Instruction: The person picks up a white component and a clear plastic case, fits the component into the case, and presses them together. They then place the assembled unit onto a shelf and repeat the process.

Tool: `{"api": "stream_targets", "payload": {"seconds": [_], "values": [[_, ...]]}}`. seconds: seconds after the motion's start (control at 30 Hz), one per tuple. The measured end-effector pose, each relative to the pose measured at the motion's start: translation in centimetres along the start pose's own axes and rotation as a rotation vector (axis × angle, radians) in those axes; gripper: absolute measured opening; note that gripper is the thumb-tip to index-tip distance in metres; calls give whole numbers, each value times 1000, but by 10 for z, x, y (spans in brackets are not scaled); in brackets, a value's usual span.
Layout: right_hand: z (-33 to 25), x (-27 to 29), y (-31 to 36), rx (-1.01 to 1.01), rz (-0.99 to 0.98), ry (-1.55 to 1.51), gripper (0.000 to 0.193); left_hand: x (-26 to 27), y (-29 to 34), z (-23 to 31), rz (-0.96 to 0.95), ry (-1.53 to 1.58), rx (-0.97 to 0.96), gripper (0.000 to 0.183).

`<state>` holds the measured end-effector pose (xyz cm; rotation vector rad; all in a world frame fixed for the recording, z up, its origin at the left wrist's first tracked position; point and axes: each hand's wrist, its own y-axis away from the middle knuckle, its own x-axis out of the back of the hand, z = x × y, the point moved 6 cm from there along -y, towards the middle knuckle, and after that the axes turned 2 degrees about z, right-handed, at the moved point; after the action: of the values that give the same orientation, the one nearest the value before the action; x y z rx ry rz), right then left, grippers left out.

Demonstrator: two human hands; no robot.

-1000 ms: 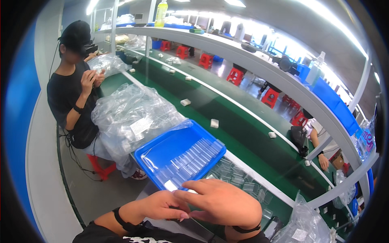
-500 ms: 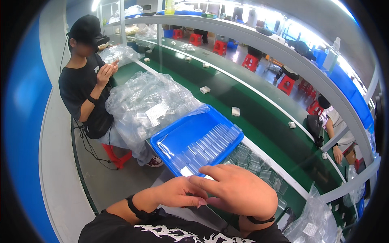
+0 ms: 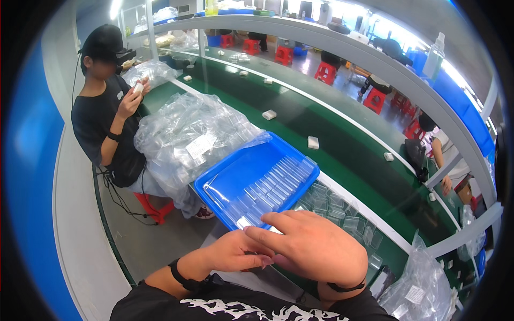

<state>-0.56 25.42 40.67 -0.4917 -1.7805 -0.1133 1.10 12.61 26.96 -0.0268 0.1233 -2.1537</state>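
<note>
My left hand (image 3: 235, 251) and my right hand (image 3: 321, 249) meet low in the middle, in front of the near rim of a blue tray (image 3: 229, 167). Their fingers are bent and close together, the right fingers reaching over the left ones. White patches (image 3: 243, 222) show beside the right fingertips; I cannot tell whether they belong to something held. What lies between the fingers is hidden. In the tray stand rows of clear plastic boxes (image 3: 273, 190). More loose clear boxes (image 3: 348, 222) lie on the green surface right of the tray.
A large clear bag (image 3: 184, 120) of plastic pieces lies behind the tray, and another clear bag (image 3: 417, 283) is at lower right. Small white packs (image 3: 313, 143) dot the green belt (image 3: 289, 127). A co-worker (image 3: 101, 107) sits at left. A grey shelf rail (image 3: 342, 48) arches overhead.
The view has shifted slightly. My hands stay together in nearly the same pose. The co-worker's hands have moved a little, and a white pack now shows in them.
</note>
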Motion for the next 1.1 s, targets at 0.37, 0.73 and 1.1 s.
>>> {"api": "stream_targets", "payload": {"seconds": [0.37,0.73,1.1], "values": [[9,4,2,-67,73,18,50,10,-2,38,210,-573,-396,20],[9,4,11,-38,121,-19,49,7,15,58,505,-896,-751,55],[-3,12,15,60,171,-25,38,-1,26,39,639,-1050,-911,91]]}}
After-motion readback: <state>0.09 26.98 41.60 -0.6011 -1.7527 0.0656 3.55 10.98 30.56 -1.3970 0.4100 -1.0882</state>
